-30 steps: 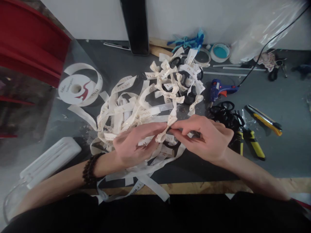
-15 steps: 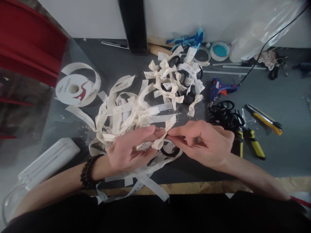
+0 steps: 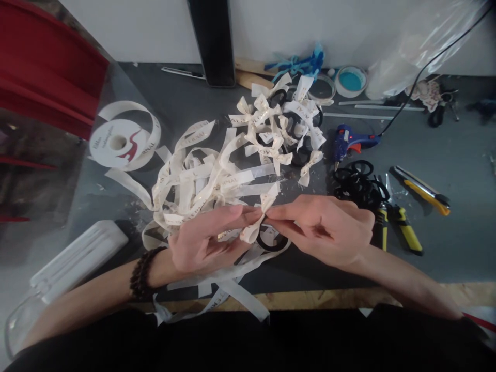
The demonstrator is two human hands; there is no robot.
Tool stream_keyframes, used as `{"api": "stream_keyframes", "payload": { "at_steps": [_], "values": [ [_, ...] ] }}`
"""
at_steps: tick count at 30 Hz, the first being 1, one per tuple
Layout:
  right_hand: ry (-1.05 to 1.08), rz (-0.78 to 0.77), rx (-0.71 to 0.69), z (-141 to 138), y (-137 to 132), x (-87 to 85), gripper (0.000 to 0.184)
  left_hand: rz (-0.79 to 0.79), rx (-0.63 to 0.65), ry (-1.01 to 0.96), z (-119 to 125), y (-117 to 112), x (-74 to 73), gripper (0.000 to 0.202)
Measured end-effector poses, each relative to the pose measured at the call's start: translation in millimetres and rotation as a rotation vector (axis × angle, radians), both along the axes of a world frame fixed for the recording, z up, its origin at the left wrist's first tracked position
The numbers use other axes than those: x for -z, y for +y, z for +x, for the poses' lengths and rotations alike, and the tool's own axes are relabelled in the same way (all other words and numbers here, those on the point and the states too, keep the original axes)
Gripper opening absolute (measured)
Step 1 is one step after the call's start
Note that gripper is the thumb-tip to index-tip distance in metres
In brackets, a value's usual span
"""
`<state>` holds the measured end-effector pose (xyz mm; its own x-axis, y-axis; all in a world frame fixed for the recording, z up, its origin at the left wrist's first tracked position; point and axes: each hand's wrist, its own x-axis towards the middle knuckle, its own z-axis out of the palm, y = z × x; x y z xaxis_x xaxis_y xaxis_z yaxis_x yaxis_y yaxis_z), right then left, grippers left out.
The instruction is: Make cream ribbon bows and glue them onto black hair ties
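A small cream ribbon bow is pinched at its middle between both my hands, above a black hair tie. My left hand grips it from the left with thumb and forefinger; a dark bead bracelet sits on that wrist. My right hand pinches it from the right, fingers curled. Below and behind them spreads a tangle of cut cream ribbon strips printed with gold letters.
A ribbon spool lies at left, a white case at near left. Finished bows on black ties are piled further back. A blue glue gun, black hair ties, yellow pliers and a yellow cutter lie to the right.
Both hands, still pinching the bow, have shifted slightly left and toward me. The bow's tails have tilted a little.
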<state>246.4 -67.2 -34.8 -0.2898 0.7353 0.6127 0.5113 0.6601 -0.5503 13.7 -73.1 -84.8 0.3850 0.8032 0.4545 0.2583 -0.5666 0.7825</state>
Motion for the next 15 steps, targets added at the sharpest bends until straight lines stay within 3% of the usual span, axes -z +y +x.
{"api": "stream_keyframes", "payload": {
  "at_steps": [2,6,11,15],
  "values": [
    [-0.008,0.008,0.007,0.5,0.7,-0.7,0.049,0.131,0.053,-0.022,2.1,4.4,-11.3,0.066],
    [0.012,0.009,0.012,0.7,1.9,0.1,0.048,0.198,-0.004,0.008,8.3,10.2,-23.0,0.066],
    [0.051,-0.056,0.012,0.1,1.0,5.6,0.05,0.2,-0.084,0.006,12.3,6.5,-16.2,0.049],
    [0.064,-0.068,-0.017,-0.7,1.2,8.1,0.051,0.195,-0.142,-0.012,13.1,2.7,-11.3,0.049]
  ]
}}
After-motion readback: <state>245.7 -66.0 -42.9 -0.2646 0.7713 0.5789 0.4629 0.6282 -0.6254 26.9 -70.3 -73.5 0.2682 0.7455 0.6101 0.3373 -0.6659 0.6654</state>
